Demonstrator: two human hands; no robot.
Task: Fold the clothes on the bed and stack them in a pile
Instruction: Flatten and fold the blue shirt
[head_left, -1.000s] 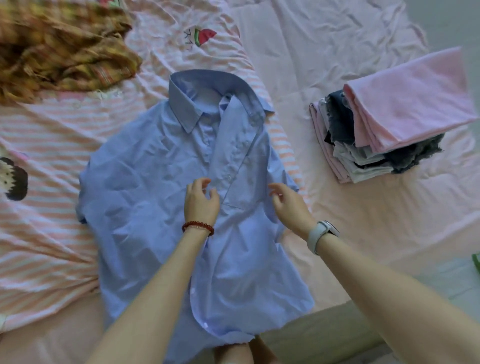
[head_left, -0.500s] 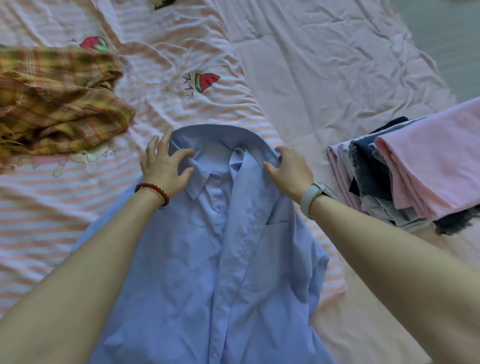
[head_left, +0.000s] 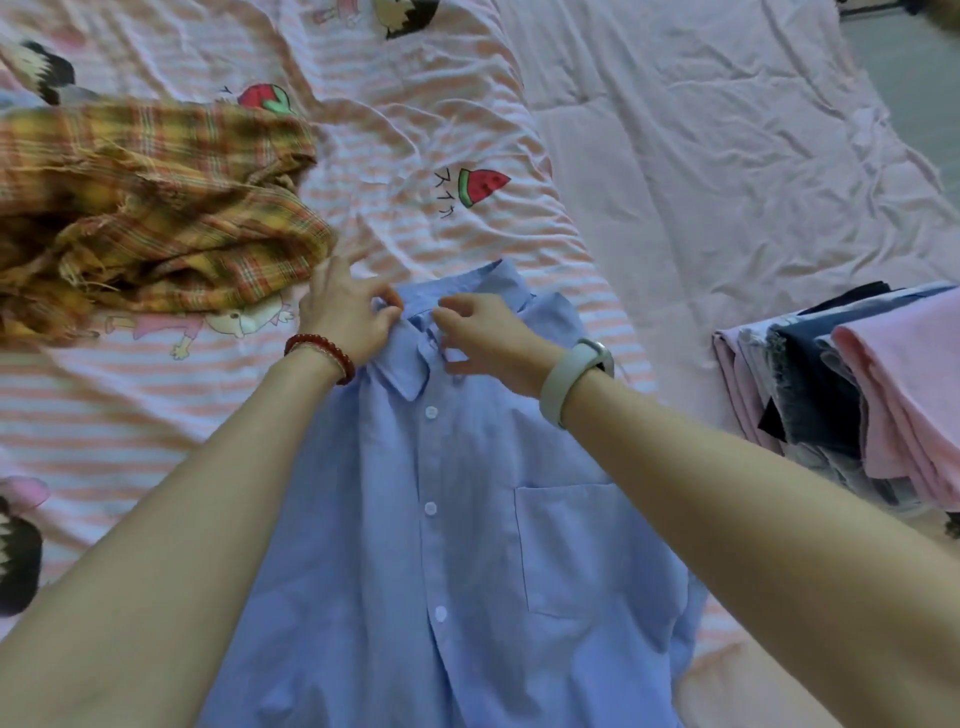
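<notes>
A light blue button-up shirt (head_left: 467, 519) lies front-up on the bed, collar pointing away from me, chest pocket on the right. My left hand (head_left: 345, 312), with a red bead bracelet, pinches the left side of the collar. My right hand (head_left: 485, 340), with a pale wristband, pinches the collar just right of the placket. A pile of folded clothes (head_left: 852, 395) sits at the right edge, a pink piece on top. A crumpled yellow plaid garment (head_left: 156, 208) lies at the far left.
The bed is covered by a pink striped sheet with cartoon and watermelon prints (head_left: 415, 130) on the left and a plain pale pink sheet (head_left: 727, 156) on the right. Grey floor shows at the top right corner.
Both hands have moved inward from the outer sides of the collar to its front middle. The shirt front now lies closed and flat, and the view has come closer.
</notes>
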